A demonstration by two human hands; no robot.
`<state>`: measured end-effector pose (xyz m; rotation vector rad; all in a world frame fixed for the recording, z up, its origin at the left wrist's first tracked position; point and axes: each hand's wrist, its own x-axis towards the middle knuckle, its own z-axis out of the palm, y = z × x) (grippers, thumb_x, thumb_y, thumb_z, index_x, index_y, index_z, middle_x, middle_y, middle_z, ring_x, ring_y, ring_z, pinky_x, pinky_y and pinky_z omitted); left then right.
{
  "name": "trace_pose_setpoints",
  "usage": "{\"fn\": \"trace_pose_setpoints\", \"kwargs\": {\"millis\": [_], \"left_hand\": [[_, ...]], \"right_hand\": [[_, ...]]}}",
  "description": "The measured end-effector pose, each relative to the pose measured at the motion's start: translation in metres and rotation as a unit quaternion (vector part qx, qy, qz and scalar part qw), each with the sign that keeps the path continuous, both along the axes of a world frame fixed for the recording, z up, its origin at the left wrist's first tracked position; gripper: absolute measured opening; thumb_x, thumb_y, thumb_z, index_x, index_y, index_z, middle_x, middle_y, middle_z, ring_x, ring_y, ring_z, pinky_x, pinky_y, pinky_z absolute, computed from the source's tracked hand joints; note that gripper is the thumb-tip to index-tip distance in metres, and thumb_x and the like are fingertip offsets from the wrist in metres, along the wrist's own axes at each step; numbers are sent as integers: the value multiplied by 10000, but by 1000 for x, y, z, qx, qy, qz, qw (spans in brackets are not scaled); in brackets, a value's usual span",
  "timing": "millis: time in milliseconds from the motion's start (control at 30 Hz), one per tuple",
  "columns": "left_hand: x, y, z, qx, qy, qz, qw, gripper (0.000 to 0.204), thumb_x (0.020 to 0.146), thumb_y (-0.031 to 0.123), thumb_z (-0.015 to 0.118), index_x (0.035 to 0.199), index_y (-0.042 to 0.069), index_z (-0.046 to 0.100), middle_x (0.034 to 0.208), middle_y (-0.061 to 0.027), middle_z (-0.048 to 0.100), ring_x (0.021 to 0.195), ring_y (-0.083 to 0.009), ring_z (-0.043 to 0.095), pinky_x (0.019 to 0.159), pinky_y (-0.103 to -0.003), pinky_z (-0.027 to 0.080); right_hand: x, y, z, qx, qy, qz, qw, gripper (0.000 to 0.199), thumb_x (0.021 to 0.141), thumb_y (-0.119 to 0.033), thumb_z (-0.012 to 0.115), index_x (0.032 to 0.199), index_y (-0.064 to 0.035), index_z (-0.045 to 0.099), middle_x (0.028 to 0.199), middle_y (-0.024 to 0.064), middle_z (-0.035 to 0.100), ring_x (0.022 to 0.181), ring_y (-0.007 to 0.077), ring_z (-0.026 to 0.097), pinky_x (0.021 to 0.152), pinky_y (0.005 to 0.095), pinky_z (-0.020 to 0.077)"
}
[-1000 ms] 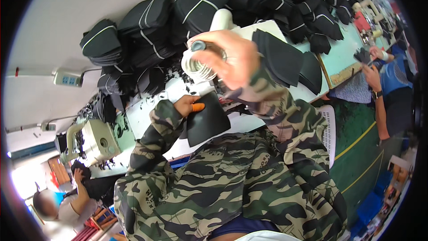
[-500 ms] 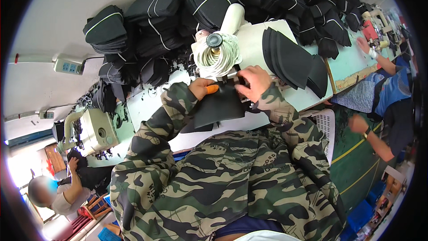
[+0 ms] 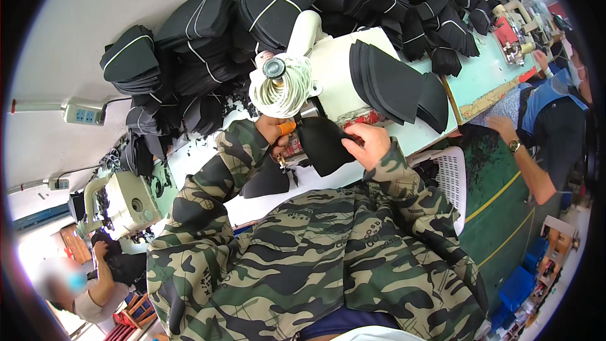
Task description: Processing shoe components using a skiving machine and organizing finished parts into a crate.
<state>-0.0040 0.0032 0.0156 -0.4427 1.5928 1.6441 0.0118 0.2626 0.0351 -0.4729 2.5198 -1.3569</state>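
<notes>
A curved black padded panel (image 3: 325, 145) is held between my two hands, just in front of a cream sewing machine (image 3: 305, 36) with a coil of white cord (image 3: 281, 91) hanging at its head. My left hand (image 3: 273, 134), an orange cover on one finger, pinches the panel's left upper edge. Below its fingers a small brassy metal tool (image 3: 282, 161) shows, like thread snips; its grip is mostly hidden. My right hand (image 3: 371, 145) is closed on the panel's right edge. Another black panel (image 3: 268, 180) lies on the white table beneath my left hand.
Tied stacks of black panels (image 3: 196, 22) line the wall. Loose curved panels (image 3: 385, 82) lie on the machine's right side. A white plastic basket (image 3: 451, 180) stands right of my arm. Another sewing machine (image 3: 131, 202) is at left. Co-workers sit at left and right.
The panel has come away from under the machine head toward the right and has turned. My right hand has moved down to its right edge. The view has shifted slightly.
</notes>
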Motion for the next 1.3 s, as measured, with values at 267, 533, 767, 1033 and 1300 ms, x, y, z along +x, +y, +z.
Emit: {"fn": "trace_pose_setpoints", "kwargs": {"millis": [267,533,767,1033,1300], "left_hand": [[38,-59,-52,-516,161,-308,783,369,831,375,533,1030,64,532,791,-200,628,787,-361,619,682,-460,479],[63,-56,-64,-496,169,-395,755,387,819,345,589,1052,52,491,858,-188,619,848,-352,602,712,-438,464],[60,-71,-40,-72,108,-411,902,194,840,166,570,926,-6,599,652,-73,600,681,-177,631,551,-317,493],[49,-14,-6,112,114,-60,985,220,903,152,500,1026,-11,582,793,-21,617,655,-73,554,595,-224,470],[26,-32,-23,-41,96,-91,990,225,893,188,524,925,-10,625,724,27,603,622,-40,514,590,-198,423]], "right_hand": [[-22,45,79,-34,313,-203,927,134,745,26,620,876,-2,626,821,88,586,720,194,577,633,265,455],[-27,38,24,110,309,-84,941,133,709,-82,634,839,-59,617,813,81,581,752,285,540,681,374,432],[23,-21,-4,-56,-73,140,986,248,784,-197,657,929,-3,603,760,117,630,681,202,629,619,289,486],[20,-51,-7,-27,-154,94,983,261,818,-229,585,714,8,546,661,204,543,641,354,561,560,396,425],[-2,-42,-9,4,-6,65,998,142,791,-173,616,813,-34,630,614,107,601,540,207,597,516,304,456]]}}
